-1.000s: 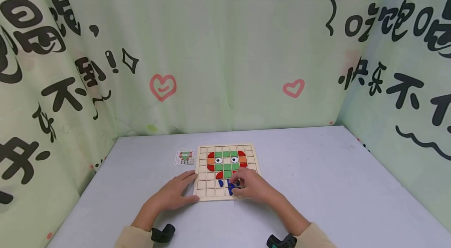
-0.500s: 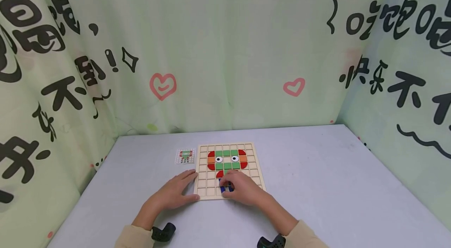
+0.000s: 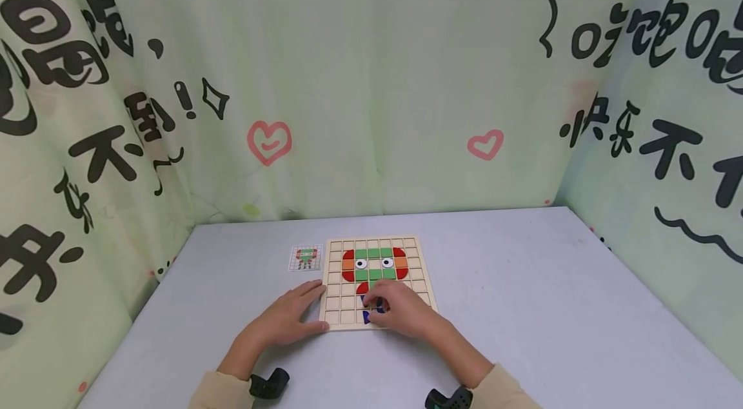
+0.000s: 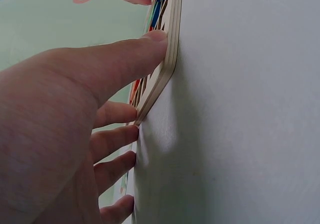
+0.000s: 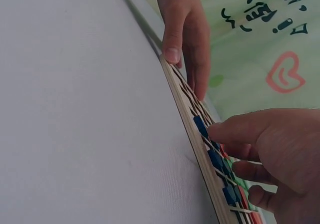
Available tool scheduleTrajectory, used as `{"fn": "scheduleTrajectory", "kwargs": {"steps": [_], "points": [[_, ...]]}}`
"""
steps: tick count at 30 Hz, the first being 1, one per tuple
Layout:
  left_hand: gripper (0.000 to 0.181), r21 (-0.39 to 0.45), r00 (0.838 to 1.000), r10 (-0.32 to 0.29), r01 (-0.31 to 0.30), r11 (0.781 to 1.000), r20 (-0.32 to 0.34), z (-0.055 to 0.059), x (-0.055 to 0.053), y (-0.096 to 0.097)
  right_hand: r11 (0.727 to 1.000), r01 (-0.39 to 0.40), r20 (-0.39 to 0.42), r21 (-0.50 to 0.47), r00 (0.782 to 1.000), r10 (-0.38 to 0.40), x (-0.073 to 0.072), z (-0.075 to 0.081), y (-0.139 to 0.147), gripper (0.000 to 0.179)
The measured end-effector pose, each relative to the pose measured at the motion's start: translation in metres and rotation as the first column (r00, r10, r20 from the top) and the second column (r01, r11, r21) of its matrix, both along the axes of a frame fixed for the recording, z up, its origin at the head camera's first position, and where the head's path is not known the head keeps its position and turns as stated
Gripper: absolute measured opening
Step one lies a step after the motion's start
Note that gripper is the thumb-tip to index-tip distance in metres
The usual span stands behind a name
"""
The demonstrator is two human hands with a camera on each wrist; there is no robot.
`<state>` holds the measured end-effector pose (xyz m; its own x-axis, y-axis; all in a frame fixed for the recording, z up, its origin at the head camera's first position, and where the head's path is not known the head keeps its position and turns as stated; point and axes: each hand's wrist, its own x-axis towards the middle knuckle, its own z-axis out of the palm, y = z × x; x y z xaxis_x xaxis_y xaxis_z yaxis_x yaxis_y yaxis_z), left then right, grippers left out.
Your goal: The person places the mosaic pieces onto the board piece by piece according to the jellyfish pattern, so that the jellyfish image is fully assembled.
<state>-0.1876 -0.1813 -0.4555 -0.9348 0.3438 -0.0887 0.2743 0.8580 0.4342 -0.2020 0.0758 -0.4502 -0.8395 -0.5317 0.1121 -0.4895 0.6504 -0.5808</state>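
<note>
A wooden grid board (image 3: 332, 306) lies on the table with a figure of red, green, orange and blue tiles in its cells. At the board's near left corner rests my left hand (image 3: 287, 317), its thumb on the front edge and its straight fingers along the left side. My right hand (image 3: 406, 311) is over the lower rows, with thumb and fingers curled at a blue tile (image 3: 366, 317) in the bottom row. In the right wrist view the thumb touches this blue tile (image 5: 200, 126); the far side of the hold is hidden. More blue tiles (image 5: 215, 159) lie beside it.
A small picture card (image 3: 305, 258) with a similar figure lies left of the board. The white table (image 3: 511, 293) is bounded by a pale green curtain (image 3: 371, 106) at the back and sides. Each wrist wears a black device (image 3: 269, 384).
My right hand has moved left across the lower rows, then stayed nearly in place while the blue tile slid slightly toward the board's front edge. My left hand has stayed still.
</note>
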Motion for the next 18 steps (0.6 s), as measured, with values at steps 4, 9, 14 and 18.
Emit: {"fn": "scheduleTrajectory", "kwargs": {"steps": [4, 9, 14, 18], "points": [[0.078, -0.002, 1.000, -0.001, 0.001, 1.000, 0.000, -0.0006, -0.0003, 0.0002, 1.000, 0.017, -0.040, -0.005, 0.999, -0.017, -0.0030, -0.0005, 0.0005, 0.017], [0.078, -0.004, 1.000, -0.002, 0.002, 1.000, 0.001, -0.0011, -0.0003, 0.0006, 1.000, 0.016, -0.025, 0.000, 1.000, -0.016, -0.0037, -0.0002, 0.0009, 0.019], [0.078, 0.003, 1.000, 0.001, -0.001, 1.000, 0.002, 0.0007, 0.0003, 0.0007, 1.000, -0.024, 0.023, -0.018, 0.999, 0.025, -0.0036, -0.0014, 0.0015, 0.013], [0.079, 0.003, 1.000, 0.006, -0.006, 1.000, 0.005, 0.0010, 0.0007, 0.0008, 0.999, -0.036, 0.014, -0.015, 0.999, 0.036, -0.0039, -0.0014, 0.0011, 0.009]]}}
